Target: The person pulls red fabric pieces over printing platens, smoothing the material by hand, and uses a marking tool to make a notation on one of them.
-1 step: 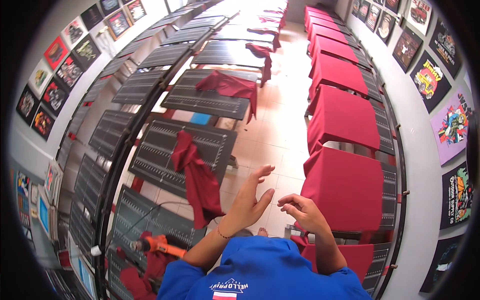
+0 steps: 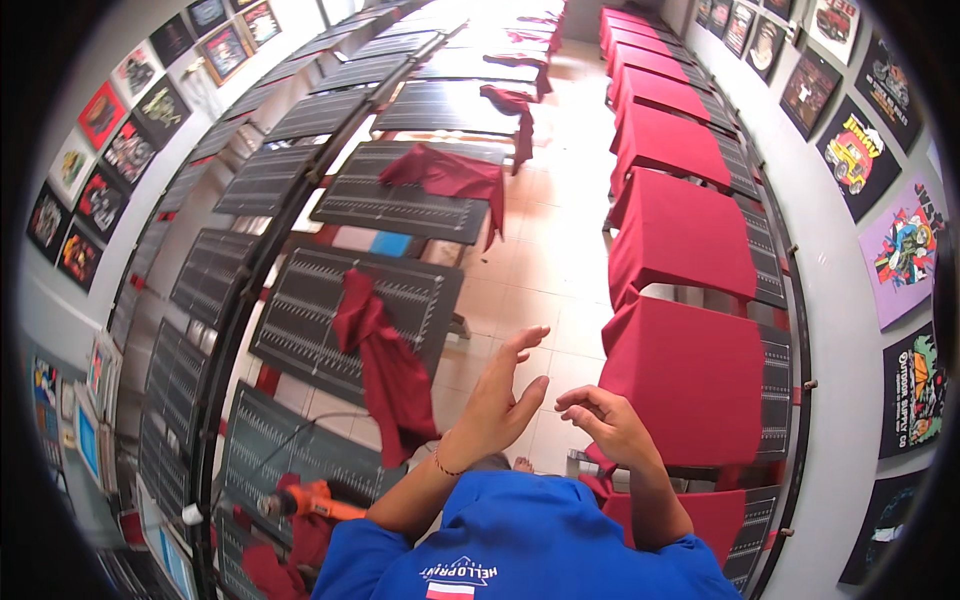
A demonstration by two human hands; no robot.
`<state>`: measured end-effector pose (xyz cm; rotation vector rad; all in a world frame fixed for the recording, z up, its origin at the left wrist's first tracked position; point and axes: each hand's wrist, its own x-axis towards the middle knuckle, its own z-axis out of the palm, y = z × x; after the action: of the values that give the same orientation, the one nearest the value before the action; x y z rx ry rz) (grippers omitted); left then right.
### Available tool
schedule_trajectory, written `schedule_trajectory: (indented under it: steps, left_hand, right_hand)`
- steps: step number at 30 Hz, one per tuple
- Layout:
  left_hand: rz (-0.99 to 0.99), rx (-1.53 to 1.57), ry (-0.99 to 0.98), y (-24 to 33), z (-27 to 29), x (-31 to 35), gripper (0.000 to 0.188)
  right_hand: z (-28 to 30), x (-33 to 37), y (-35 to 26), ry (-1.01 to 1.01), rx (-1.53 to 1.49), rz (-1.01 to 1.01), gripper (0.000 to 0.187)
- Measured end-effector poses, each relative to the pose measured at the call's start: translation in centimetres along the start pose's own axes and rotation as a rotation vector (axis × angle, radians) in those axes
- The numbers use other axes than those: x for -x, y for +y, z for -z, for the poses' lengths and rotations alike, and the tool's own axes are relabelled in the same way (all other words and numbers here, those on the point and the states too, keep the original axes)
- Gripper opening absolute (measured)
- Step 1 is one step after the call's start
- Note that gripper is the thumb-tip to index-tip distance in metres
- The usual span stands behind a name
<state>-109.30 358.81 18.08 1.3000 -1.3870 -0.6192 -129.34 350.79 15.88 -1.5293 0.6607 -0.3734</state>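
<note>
Red-covered board: the big one by the right hand, its cloth smooth on top and hanging down the aisle side.
Left hand: raised in the air left of the red-covered board, fingers extended, thumb spread well away from them.
Right hand: between the left hand and the red-covered board, fingers loosely bent; from here I can't tell whether it touches the cloth.
Crumpled red cloth: across the aisle, left of the red-covered board, lying over a dark board and drooping past its near edge.
Orange tool: well left of the red-covered board, beside the left forearm.
Tiled floor: along the red-covered board's left side.
</note>
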Motion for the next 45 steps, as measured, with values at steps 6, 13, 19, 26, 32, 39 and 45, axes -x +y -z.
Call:
schedule_trajectory:
  steps: [6,13,19,26,32,39,45]
  left_hand:
    - [-0.022,0.133,-0.159,-9.1,-2.7,-17.5,0.088]
    - [0.170,0.397,-0.490,-18.5,-4.1,-39.0,0.106]
    - [0.351,0.703,-0.681,-25.4,-4.5,-58.9,0.104]
    - [0.430,0.772,-0.686,-35.6,-6.1,-83.8,0.104]
    - [0.279,0.528,-0.511,-42.1,-5.7,-103.1,0.099]
    - [0.223,-0.080,-0.603,-56.3,-4.8,-125.7,0.081]
    - [-0.681,-0.416,-0.493,-50.3,-5.6,-153.2,0.042]
  right_hand:
    - [9.3,-16.7,-3.0,0.142,0.201,0.265,0.023]
    - [21.1,-36.1,-4.5,0.247,-0.165,-0.002,0.029]
    - [32.6,-50.9,-5.4,0.305,-0.278,0.049,0.034]
    - [49.4,-72.5,-5.8,0.288,-0.418,0.103,0.031]
    - [61.4,-91.7,-8.3,0.261,-0.177,-0.003,0.034]
    - [78.1,-115.6,-1.5,0.026,-0.502,-0.135,0.036]
    - [94.5,-127.9,4.2,0.508,-0.043,-0.278,0.027]
